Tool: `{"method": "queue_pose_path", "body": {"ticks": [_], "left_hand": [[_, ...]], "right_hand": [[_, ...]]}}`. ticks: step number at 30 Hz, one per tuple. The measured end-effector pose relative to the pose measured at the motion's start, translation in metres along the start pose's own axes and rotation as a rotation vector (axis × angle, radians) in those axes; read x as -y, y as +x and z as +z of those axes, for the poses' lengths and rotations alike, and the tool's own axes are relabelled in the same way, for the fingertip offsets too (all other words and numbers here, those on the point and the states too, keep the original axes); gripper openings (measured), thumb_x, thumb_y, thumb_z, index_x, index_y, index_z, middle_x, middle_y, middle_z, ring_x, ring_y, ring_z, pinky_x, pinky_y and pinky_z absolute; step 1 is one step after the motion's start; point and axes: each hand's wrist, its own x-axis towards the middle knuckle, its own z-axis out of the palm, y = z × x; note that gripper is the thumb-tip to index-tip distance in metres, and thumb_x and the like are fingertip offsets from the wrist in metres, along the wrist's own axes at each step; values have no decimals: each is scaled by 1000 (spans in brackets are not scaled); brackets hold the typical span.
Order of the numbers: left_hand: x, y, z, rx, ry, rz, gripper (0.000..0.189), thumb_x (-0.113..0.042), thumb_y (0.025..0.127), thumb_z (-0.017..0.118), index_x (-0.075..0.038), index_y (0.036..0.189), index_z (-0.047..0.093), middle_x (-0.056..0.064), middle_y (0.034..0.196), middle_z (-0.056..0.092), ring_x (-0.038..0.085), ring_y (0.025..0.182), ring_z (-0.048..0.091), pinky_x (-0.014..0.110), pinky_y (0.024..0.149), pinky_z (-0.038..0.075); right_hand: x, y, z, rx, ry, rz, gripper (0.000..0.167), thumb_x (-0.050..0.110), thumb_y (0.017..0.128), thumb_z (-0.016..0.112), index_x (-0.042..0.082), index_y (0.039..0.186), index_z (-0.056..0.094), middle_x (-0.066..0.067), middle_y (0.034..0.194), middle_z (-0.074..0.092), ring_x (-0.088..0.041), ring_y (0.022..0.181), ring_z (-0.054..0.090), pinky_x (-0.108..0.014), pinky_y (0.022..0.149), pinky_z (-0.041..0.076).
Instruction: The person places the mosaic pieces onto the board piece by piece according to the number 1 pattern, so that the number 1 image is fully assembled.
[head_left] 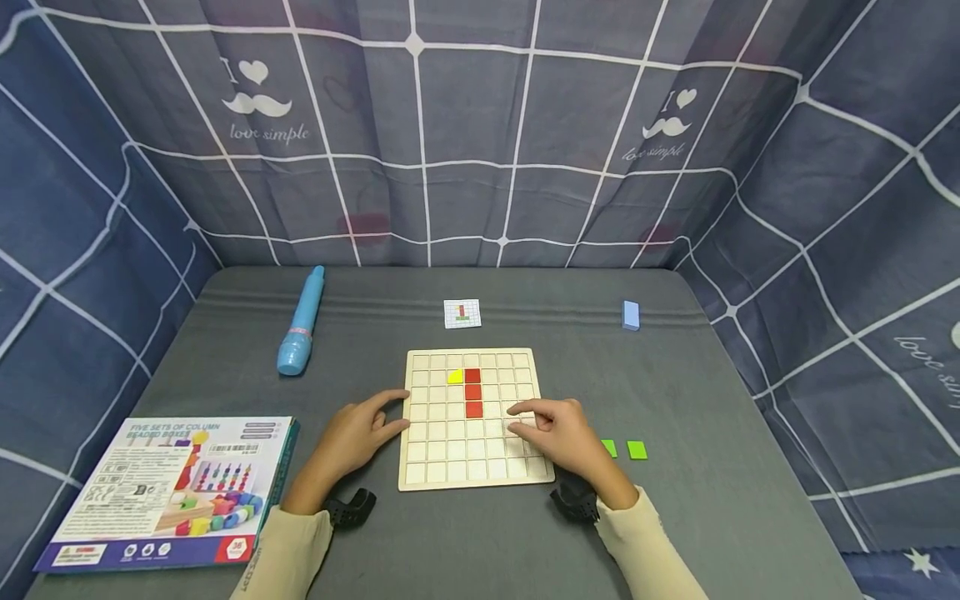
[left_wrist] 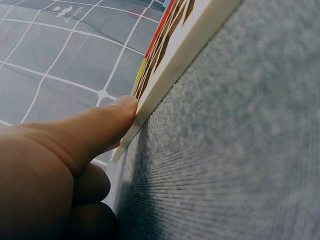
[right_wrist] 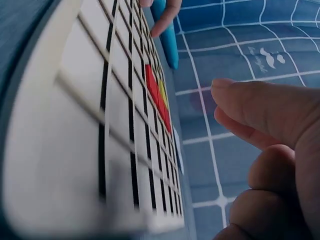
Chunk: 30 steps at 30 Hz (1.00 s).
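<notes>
A pale wooden grid board (head_left: 450,454) lies on the grey table in front of me. Three red square tiles (head_left: 473,392) form a column in its upper middle, and a yellow tile (head_left: 456,377) with one corner cut off sits left of the top red one. My left hand (head_left: 352,435) touches the board's left edge with thumb and index finger; the thumb (left_wrist: 112,117) shows at the rim in the left wrist view. Over the board's right side hovers my right hand (head_left: 558,429), thumb and index finger apart with nothing between them, its other fingers bent.
Two green tiles (head_left: 637,450) lie right of the board, one partly behind my right hand. Beyond the board are a small printed pattern card (head_left: 462,320) and a blue block (head_left: 631,316). A blue microphone-shaped object (head_left: 300,325) and a flat printed box (head_left: 165,492) lie left.
</notes>
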Motion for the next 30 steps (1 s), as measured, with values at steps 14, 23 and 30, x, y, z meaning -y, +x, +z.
{"method": "queue_pose_path", "body": {"ticks": [14, 23, 30], "left_hand": [[1, 0, 0, 5, -12, -4, 49, -36, 94, 75, -20, 139, 63, -9, 57, 41, 6, 46, 34, 27, 47, 31], [0, 1, -1, 16, -10, -26, 49, -36, 94, 76, -19, 139, 63, -10, 58, 41, 6, 48, 34, 26, 47, 30], [2, 1, 1, 6, -5, -14, 48, -37, 94, 76, -19, 138, 64, -10, 58, 41, 6, 49, 33, 27, 48, 29]], "right_hand": [[-32, -55, -63, -68, -161, 142, 19, 22, 87, 84, 17, 105, 80, 19, 55, 25, 2, 48, 18, -20, 46, 24], [-44, -80, -89, -119, -238, 151, 19, 15, 83, 87, 15, 101, 81, 19, 58, 28, 4, 50, 22, -21, 45, 25], [-53, -97, -99, -109, -228, 216, 20, 17, 83, 87, 17, 102, 80, 17, 59, 29, 4, 51, 22, -21, 46, 25]]}}
